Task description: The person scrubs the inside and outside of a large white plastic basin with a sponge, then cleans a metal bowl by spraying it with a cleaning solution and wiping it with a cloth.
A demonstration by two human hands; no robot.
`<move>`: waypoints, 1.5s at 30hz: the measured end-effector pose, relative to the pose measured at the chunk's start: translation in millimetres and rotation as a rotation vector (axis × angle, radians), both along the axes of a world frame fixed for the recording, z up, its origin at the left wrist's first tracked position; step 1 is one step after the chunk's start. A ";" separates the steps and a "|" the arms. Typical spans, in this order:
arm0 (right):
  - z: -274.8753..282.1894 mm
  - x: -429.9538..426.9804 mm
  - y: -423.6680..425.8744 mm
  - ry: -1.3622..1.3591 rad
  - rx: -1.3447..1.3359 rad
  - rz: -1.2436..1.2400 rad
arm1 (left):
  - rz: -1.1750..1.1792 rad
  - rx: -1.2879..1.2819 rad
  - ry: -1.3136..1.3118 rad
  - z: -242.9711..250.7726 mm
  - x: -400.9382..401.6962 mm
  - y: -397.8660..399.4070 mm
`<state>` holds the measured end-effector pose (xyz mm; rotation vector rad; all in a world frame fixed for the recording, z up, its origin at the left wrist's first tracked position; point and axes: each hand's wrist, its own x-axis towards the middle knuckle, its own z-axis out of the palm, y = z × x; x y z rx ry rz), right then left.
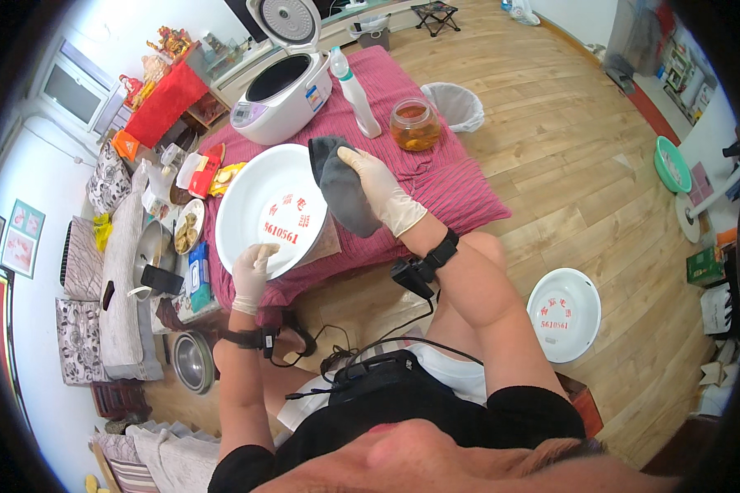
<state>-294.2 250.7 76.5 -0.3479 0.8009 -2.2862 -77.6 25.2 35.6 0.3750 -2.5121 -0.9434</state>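
My left hand (pixel 251 274), in a pale glove, grips the near rim of a white enamel basin (pixel 256 206) with red writing inside. The basin is tilted over the edge of a table with a pink striped cloth (pixel 462 179). A grey cloth (pixel 344 191) hangs from my gloved right hand (pixel 373 185) beside the basin's right rim. Behind the basin stands a white rice cooker (pixel 283 111) with its lid up. A white bottle (pixel 359 101) with a clear cap and a glass jar of amber liquid (pixel 415 126) stand to its right.
On the left are a plate of food (pixel 189 228), a wet-wipes pack (pixel 199 277), a steel bowl (pixel 151 249) and a phone (pixel 162 280). A lined bin (pixel 462 106) stands behind the table. Another white basin (pixel 564 314) lies on the floor at right. Cables (pixel 376 342) cross my lap.
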 end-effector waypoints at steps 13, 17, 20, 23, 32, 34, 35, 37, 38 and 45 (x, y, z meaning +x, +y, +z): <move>-5.1 -7.3 27.9 0.056 0.064 -0.055 | 0.026 0.070 -0.046 -1.7 -2.0 -4.2; -15.3 -19.1 28.2 0.052 0.033 -0.045 | -0.047 -0.074 0.051 11.4 -2.9 12.0; -21.7 -23.2 22.8 0.050 0.069 -0.070 | -0.015 -0.110 0.060 19.9 -0.7 29.3; -15.5 -18.1 23.1 0.021 0.026 -0.052 | -0.046 -0.277 0.143 23.5 -5.1 54.9; -15.4 -14.9 20.0 0.041 0.099 -0.063 | -0.096 -0.436 0.064 26.5 -14.7 76.3; -14.6 -15.1 19.6 0.052 0.115 -0.055 | -0.082 -0.457 0.066 29.1 -13.7 78.8; -14.3 -14.0 19.5 0.054 0.116 -0.052 | -0.075 -0.478 0.065 29.9 -13.6 79.9; -14.0 -12.1 20.0 0.078 0.142 -0.101 | -0.076 -0.507 0.046 30.1 -15.5 78.2; -14.6 -12.4 20.2 0.081 0.141 -0.098 | -0.081 -0.537 0.025 30.2 -16.7 76.7; -20.7 -15.5 18.8 0.062 0.136 -0.101 | -0.060 -0.575 -0.068 17.4 -19.5 67.0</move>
